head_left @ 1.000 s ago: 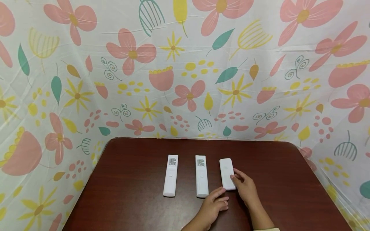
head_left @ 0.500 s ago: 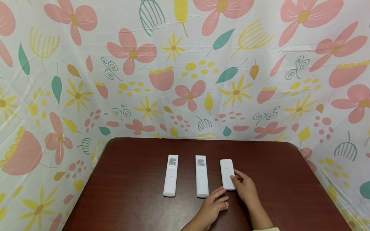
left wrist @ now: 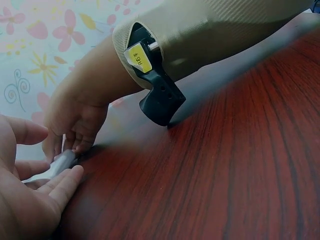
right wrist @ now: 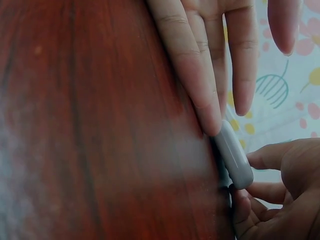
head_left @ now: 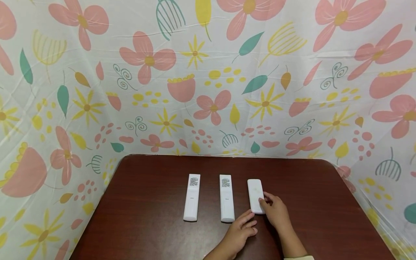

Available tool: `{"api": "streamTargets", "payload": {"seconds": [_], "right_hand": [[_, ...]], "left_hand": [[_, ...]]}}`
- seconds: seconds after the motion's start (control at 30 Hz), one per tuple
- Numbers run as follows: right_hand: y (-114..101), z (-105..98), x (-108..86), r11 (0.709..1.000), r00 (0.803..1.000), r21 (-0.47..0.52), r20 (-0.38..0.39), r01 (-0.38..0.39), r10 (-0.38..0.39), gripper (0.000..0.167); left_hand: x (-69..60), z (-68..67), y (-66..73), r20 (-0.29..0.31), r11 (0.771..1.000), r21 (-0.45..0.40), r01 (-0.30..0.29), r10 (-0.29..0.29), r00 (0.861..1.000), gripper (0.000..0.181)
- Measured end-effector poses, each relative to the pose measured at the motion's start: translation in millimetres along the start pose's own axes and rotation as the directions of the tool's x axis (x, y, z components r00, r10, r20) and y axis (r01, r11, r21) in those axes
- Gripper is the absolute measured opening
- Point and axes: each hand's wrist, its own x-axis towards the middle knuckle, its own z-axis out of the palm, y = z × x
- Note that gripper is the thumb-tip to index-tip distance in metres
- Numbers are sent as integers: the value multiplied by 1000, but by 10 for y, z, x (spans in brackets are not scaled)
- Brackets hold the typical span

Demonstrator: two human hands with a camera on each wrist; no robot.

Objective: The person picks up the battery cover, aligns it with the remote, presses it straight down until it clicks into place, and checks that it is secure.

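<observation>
Three white remote controls lie in a row on the brown table. The right-hand one, a short rounded remote control (head_left: 255, 195) with a plain upper face, is pinched along its right edge by my right hand (head_left: 278, 213), thumb on top. My left hand (head_left: 238, 233) has its fingers loosely extended, the tips at the near end of that short remote control. In the right wrist view, the left hand's fingers (right wrist: 200, 75) reach its grey-white end. A long middle remote control (head_left: 227, 202) and a long left remote control (head_left: 192, 202) show printed labels; neither is touched.
The dark wood-grain table (head_left: 143, 202) carries the row. A white cloth (head_left: 208, 90) printed with flowers hangs behind the table and along both sides. A black wrist mount (left wrist: 162, 100) with a yellow label sits at the right sleeve.
Over the last second, the short remote control's far end shifts very slightly to the right and nearer. Both hands stay almost where they were.
</observation>
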Motion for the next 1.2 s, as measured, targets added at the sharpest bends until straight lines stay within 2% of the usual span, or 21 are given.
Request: {"api": "streamTargets", "payload": {"seconds": [0.67,1.2], "right_hand": [[-65,-4,-42,1000,1000,-7,7,6,-5,46],[-67,-8,-31,1000,999,-7,35,-18,18,50]], "left_hand": [[-26,-15,35,17,1000,19,-3,3,1000,64],[-19,-35,15,26,1000,10,8,-8,1000,62]]}}
